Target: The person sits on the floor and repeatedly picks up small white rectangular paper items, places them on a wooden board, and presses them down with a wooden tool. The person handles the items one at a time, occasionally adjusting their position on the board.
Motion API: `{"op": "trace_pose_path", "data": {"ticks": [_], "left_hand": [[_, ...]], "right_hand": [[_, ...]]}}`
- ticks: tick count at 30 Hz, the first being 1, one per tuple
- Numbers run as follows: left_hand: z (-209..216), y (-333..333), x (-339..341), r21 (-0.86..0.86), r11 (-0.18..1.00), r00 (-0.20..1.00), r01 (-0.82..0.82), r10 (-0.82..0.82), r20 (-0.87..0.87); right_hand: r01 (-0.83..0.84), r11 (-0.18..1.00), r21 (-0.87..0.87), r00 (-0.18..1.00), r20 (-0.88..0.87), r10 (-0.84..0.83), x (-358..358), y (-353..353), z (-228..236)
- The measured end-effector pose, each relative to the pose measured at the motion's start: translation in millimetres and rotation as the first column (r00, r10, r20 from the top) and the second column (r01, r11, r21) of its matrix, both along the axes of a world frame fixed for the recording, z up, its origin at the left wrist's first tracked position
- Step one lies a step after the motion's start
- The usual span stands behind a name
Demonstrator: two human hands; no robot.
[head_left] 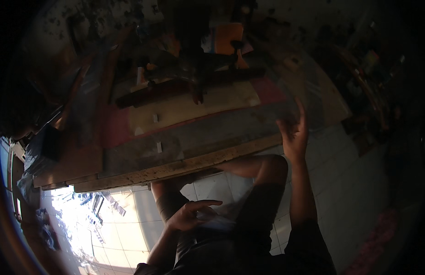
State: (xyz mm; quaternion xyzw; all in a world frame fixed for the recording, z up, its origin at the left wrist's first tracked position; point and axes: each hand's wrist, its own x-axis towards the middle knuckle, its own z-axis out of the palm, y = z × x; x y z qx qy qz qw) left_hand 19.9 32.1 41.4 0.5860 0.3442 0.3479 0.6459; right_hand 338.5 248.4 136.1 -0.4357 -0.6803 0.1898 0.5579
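Observation:
My right hand (pixel 295 137) is raised at the right end of the workbench's front edge, index finger stretched out and thumb apart, and I see nothing in it. Over my lap is my left hand (pixel 189 216), with its index finger pointing right; its other fingers are dim. A pale see-through film (pixel 217 223) lies under or against that hand, and whether the fingers grip it is unclear. Ahead, a dark bar with knobs (pixel 194 85) stands across a yellow sheet (pixel 212 104) with red ends. One small pale piece (pixel 155 118) sits on the sheet, another (pixel 159 147) nearer me.
The workbench has a worn wooden front edge (pixel 175 173), close above my knees. An orange object (pixel 229 37) stands behind the bar. At the left, strips (pixel 112 204) lie scattered on the sunlit tiled floor. A pinkish heap (pixel 373 240) is at the lower right.

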Motion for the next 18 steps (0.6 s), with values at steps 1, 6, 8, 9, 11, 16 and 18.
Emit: {"op": "trace_pose_path", "data": {"ticks": [1, 6, 8, 9, 11, 16, 18], "left_hand": [[0.2, -0.2, 8.6, -0.016, 0.999, 0.999, -0.037, 0.037, -0.033], [-18.7, -9.5, 20.6, 0.087, 0.992, 0.989, -0.095, 0.104, -0.107], [-17.9, -11.9, 23.9, 0.02, 0.992, 0.987, -0.122, 0.123, -0.1], [-17.1, -13.4, 23.9, -0.033, 0.991, 0.988, -0.132, 0.128, -0.084], [-19.9, -14.5, 23.7, -0.105, 0.986, 0.99, -0.128, 0.121, -0.069], [-25.7, -10.9, 22.2, -0.129, 0.983, 0.99, -0.127, 0.118, -0.073], [-28.5, -10.7, 21.9, -0.129, 0.982, 0.989, -0.139, 0.131, -0.068]], "right_hand": [[-0.018, 0.994, 0.112, 0.976, 0.216, -0.007, 3.0, 32.3, -14.8], [0.119, 0.992, -0.042, 0.823, 0.563, -0.075, 9.3, 78.4, -34.5], [0.048, 0.994, -0.093, 0.778, 0.627, 0.021, 16.6, 95.9, -30.5], [0.027, 0.993, -0.119, 0.776, 0.629, 0.054, 18.2, 102.5, -30.0], [-0.01, 0.986, -0.169, 0.768, 0.63, 0.116, 22.0, 115.8, -28.4], [-0.046, 0.991, -0.126, 0.722, 0.681, 0.12, 23.6, 134.1, -21.6], [-0.048, 0.988, -0.15, 0.749, 0.649, 0.135, 19.9, 134.2, -18.9]]}}
